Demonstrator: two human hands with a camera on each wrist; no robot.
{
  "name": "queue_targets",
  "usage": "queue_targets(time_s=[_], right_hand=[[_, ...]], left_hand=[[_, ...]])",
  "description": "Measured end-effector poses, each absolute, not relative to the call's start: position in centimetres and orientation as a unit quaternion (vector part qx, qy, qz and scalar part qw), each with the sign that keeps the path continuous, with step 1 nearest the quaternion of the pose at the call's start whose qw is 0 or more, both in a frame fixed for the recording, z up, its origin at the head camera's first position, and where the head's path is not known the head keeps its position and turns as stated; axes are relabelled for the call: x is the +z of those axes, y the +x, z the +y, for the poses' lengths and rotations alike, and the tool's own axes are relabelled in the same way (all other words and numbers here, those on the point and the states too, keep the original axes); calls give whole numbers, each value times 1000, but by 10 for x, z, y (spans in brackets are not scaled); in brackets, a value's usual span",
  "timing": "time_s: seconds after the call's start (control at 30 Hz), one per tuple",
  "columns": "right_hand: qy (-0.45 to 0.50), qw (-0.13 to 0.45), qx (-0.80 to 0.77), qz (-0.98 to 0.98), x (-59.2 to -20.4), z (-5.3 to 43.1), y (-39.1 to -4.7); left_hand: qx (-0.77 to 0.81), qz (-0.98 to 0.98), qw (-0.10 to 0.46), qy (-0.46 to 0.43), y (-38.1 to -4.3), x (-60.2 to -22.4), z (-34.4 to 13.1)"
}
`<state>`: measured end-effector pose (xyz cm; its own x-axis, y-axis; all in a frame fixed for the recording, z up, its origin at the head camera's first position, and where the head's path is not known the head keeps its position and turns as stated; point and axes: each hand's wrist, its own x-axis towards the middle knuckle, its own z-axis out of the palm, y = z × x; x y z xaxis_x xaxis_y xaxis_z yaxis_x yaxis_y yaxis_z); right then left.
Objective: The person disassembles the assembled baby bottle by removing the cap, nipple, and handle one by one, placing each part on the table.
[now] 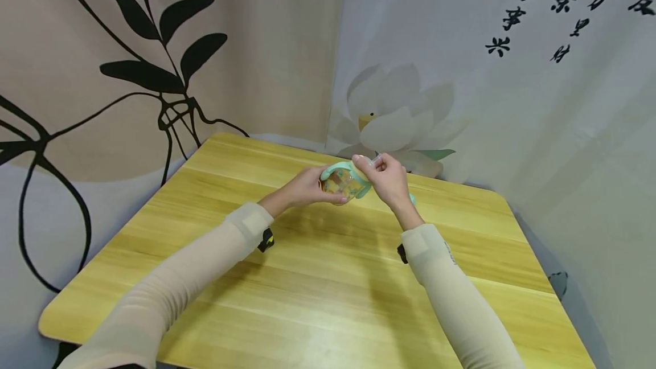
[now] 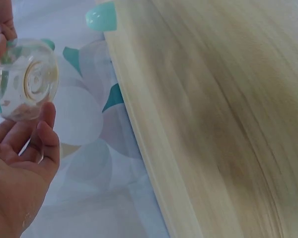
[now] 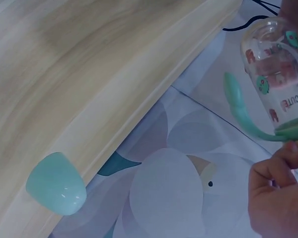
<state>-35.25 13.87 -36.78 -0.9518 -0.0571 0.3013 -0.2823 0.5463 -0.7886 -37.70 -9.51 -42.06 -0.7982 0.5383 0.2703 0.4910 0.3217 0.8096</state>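
Observation:
A clear baby bottle (image 1: pixel 338 183) with mint-green handles (image 3: pixel 241 111) and small printed figures is held in the air over the far part of the table, tilted on its side. My left hand (image 1: pixel 304 187) grips its body, fingers around the base end; the bottle's round bottom (image 2: pixel 38 79) faces the left wrist view. My right hand (image 1: pixel 390 182) pinches the top end, by a pale yellow collar (image 1: pixel 360 172). A clear tip (image 1: pixel 378 160) shows between its fingers, mostly hidden. Beyond the right hand, a mint-green dome cap (image 3: pixel 57 184) stands on the table near the far edge.
The wooden table (image 1: pixel 318 295) has its far edge close to a hanging curtain (image 1: pixel 287 44) printed with leaves. A lotus and dark characters decorate the curtain on the right (image 1: pixel 492 113).

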Motion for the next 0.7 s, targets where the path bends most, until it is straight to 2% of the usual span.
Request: queue_targets(time_s=[0.2, 0.3, 0.53, 0.7], right_hand=[[116, 113, 479, -863, -365, 137, -353], [144, 90, 498, -850, -361, 140, -354], [255, 28, 555, -791, -347, 153, -357], [279, -10, 571, -772, -343, 154, -357]], left_hand=[[505, 792, 47, 339, -379, -420, -101], [514, 780, 66, 350, -380, -420, -104], [574, 713, 160, 369, -375, -416, -107], [600, 679, 214, 365, -370, -417, -109]])
